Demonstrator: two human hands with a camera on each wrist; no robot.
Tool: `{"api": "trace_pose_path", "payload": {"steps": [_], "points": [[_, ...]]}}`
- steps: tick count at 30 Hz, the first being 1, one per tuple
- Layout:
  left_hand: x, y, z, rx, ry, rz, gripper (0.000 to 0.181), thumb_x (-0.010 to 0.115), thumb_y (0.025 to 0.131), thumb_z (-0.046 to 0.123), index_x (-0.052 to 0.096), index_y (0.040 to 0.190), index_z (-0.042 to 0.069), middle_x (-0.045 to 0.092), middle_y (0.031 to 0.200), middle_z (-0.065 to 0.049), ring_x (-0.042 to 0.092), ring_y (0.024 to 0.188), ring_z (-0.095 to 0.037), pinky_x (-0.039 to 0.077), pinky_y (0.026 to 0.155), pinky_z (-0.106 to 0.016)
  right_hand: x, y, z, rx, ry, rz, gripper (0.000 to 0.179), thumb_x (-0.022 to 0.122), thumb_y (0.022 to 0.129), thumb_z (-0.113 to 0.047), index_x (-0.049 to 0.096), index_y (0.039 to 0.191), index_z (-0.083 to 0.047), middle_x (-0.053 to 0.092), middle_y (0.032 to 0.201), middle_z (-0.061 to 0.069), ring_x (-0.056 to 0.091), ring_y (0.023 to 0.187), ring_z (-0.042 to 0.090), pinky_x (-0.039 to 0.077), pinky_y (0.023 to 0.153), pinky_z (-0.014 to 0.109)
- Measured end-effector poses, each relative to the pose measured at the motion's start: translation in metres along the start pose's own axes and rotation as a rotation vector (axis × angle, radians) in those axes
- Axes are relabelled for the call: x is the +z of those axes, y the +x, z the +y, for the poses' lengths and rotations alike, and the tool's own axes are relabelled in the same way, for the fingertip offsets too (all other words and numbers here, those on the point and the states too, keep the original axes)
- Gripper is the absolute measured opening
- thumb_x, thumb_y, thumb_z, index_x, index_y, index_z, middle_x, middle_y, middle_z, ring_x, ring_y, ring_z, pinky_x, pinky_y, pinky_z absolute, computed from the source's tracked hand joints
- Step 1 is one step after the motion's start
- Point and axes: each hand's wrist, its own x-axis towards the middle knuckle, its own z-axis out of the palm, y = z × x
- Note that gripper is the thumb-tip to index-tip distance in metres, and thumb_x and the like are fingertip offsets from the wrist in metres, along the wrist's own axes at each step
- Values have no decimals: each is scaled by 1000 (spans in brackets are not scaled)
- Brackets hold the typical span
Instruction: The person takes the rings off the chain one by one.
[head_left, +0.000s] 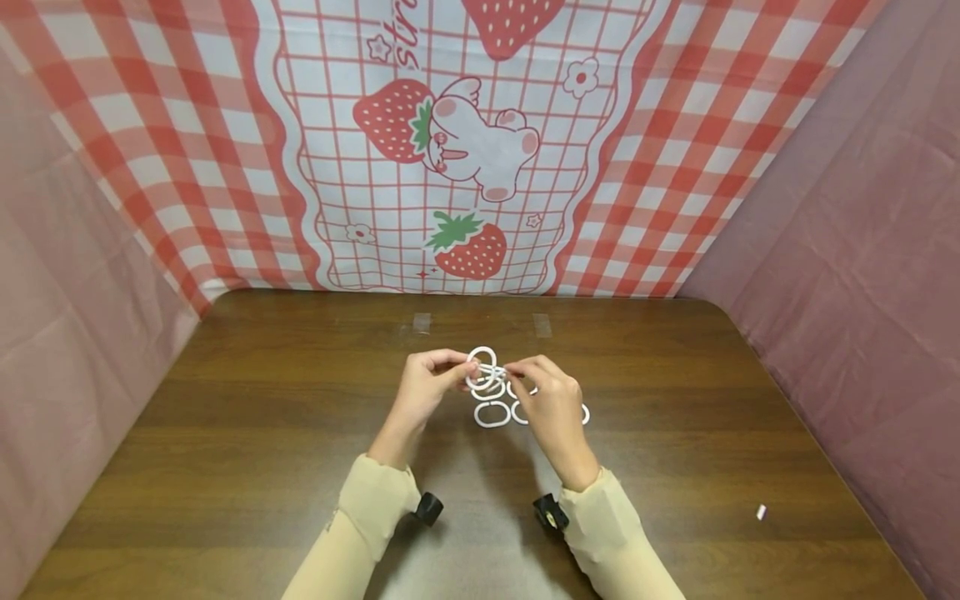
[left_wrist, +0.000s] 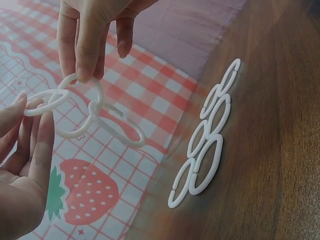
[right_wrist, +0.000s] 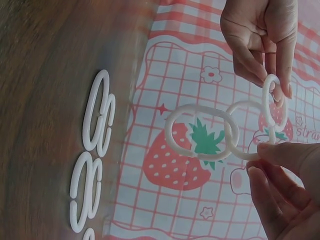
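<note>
My left hand [head_left: 427,387] pinches a white oval plastic chain link [left_wrist: 47,108] between thumb and fingers. Facing it, my right hand [head_left: 553,400] pinches a second white link [right_wrist: 247,103] at its edge. From this second link a third link [right_wrist: 200,108] hangs, the two hooked through each other. In both wrist views the link in my left hand crosses the rim of the second one. All three are held up over the table. The hands are close together, fingertips almost meeting in the head view.
Several loose white links [left_wrist: 218,165] lie in two rows on the wooden table [head_left: 262,467], below and behind my right hand. A small white piece [head_left: 761,512] lies far right. Clear tape strips [head_left: 422,323] stick near the back edge, before a strawberry-print cloth [head_left: 480,179].
</note>
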Motion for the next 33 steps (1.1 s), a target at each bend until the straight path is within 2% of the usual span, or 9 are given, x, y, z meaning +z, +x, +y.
{"api": "trace_pose_path", "payload": {"steps": [5,9,11,14,19,26,30,33], "points": [[0,-1,1,1,0,-5,21,66,86,-6,63,100,-21,68,67,9,63,59,-4,58,61,-29,-1,0,1,8,-15,-9,14,80,73,1,76,84,-7,73,80,2,70,72,17,55,62,33],[-4,1,1,-20,0,-6,22,66,86,-5,63,101,-21,72,72,0,65,61,-6,58,60,-25,-3,1,3,36,-24,-21,12,79,73,0,76,84,-7,73,80,3,70,72,18,56,63,34],[-7,2,0,-50,11,-1,23,66,86,-5,64,102,-21,74,74,-6,66,63,-7,59,60,-24,-4,1,6,57,-32,-24,11,78,74,0,77,83,-7,73,80,3,70,72,18,55,64,35],[-13,4,-2,-134,18,12,24,66,87,-5,64,105,-20,73,74,-9,67,63,-7,59,59,-23,-5,2,10,92,-34,-20,10,77,75,0,76,83,-7,73,79,4,70,71,19,55,63,36],[-21,6,-11,-252,38,23,26,65,88,-4,62,107,-22,69,69,-3,64,60,-6,58,58,-19,-8,2,12,131,-24,-12,7,76,77,-1,76,82,-6,73,77,4,70,70,19,54,62,37],[-28,10,-19,-300,196,-11,23,66,88,-2,65,102,-20,67,65,-4,61,56,-6,57,55,-19,-9,4,12,146,-29,-24,8,76,76,-1,76,82,-6,73,77,4,70,70,20,54,63,37],[-29,17,-20,-312,293,-18,20,68,87,-1,67,98,-18,62,59,-1,58,53,-6,56,53,-18,-11,5,13,157,-30,-26,8,76,76,-1,76,83,-6,73,78,5,70,70,20,54,63,38],[-28,22,-24,-312,349,-18,19,69,86,-1,68,95,-17,62,59,-2,57,52,-5,56,52,-19,-12,5,13,163,-35,-25,8,77,76,-1,76,82,-6,73,77,5,70,70,20,54,64,38]]}}
